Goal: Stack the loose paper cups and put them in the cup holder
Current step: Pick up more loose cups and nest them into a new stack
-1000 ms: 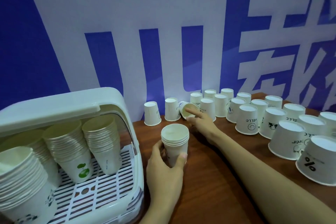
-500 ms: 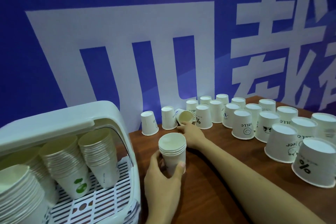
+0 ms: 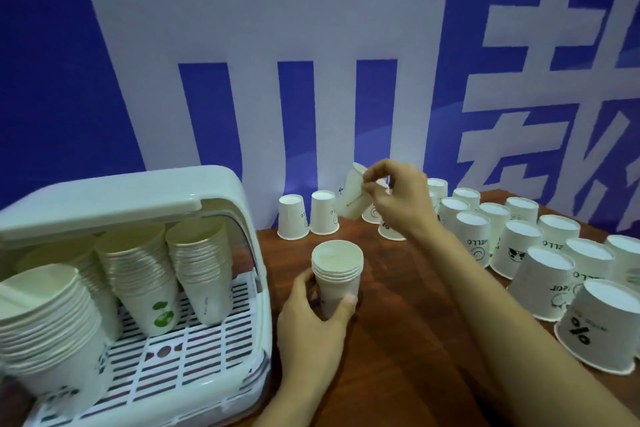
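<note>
My left hand [image 3: 317, 319] grips a short upright stack of paper cups [image 3: 337, 274] standing on the brown table. Above and behind it my right hand [image 3: 398, 198] pinches a single white paper cup [image 3: 353, 199] by its rim, lifted off the table and tilted. The white cup holder [image 3: 221, 184] stands at the left with its lid raised, and several tall cup stacks [image 3: 204, 263] lean inside on its slatted tray. Many loose cups [image 3: 512, 250] stand upside down on the right of the table.
Two upside-down cups [image 3: 292, 217] stand by the blue wall with large white characters, just left of the lifted cup. Bare brown table [image 3: 398, 340] lies between my arms. The nearest loose cup, marked with a percent sign [image 3: 599, 326], sits at the right edge.
My right hand has picked the tipped cup up from the table by the wall and raised it. My left hand still holds the short stack in the same spot.
</note>
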`<state>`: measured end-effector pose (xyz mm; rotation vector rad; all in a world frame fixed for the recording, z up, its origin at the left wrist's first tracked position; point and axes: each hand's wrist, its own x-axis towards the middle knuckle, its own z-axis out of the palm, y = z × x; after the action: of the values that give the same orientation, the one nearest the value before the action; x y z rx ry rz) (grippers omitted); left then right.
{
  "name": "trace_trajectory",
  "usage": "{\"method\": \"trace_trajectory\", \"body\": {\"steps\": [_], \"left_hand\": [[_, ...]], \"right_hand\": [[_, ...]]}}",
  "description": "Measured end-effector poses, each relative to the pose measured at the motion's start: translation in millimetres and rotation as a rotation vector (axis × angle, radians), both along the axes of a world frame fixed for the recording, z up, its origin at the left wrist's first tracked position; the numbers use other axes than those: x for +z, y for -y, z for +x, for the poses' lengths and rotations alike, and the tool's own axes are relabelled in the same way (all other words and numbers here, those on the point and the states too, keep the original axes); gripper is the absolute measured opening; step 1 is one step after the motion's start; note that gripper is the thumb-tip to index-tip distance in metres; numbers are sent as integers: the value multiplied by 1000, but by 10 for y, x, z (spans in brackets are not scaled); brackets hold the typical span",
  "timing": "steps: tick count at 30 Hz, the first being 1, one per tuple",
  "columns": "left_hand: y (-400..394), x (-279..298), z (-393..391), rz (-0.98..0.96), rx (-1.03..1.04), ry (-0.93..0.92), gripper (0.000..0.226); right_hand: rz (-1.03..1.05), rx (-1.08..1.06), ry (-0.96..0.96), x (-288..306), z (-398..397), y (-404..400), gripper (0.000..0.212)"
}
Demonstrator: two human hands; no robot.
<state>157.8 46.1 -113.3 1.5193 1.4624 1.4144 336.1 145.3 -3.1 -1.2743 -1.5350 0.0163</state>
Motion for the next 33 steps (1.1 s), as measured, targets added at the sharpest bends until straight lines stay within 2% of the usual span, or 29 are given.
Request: {"method": "trace_trajectory", "body": {"steps": [3,6,8,14,20,22,24,27,30,31,33], "left_hand": [[-3,-6,4,-2,13,-21,64],[-6,-17,0,5,-1,1,63],[3,-16,-5,-1,-11,26,62],[23,-48,-16,-22,12,57,60],[1,-23,-3,-39,54,57,59],[2,-15,-5,-43,75,48,60],[7,-8,2,-50,89,29,63],[16,14,12,-35,110,-4,64],[10,7,14,-36,111,-24,65],[12,6,11,-43,112,-25,65],[8,4,3,-61,120,-38,67]], "right_hand": [[-88,216,31,442,24,352,26],[-215,257,332,598,-45,506,18],[-283,285,446,591,-108,526,13],[-336,462,412,593,-172,573,10],[-547,502,596,396,-321,464,15],[-568,560,522,358,-297,417,10],[-572,572,408,320,-240,359,18],[-645,489,431,252,-162,277,36],[-765,549,466,245,-129,266,40],[-753,578,393,260,-120,250,37],[-612,574,85,223,-156,152,25]]}}
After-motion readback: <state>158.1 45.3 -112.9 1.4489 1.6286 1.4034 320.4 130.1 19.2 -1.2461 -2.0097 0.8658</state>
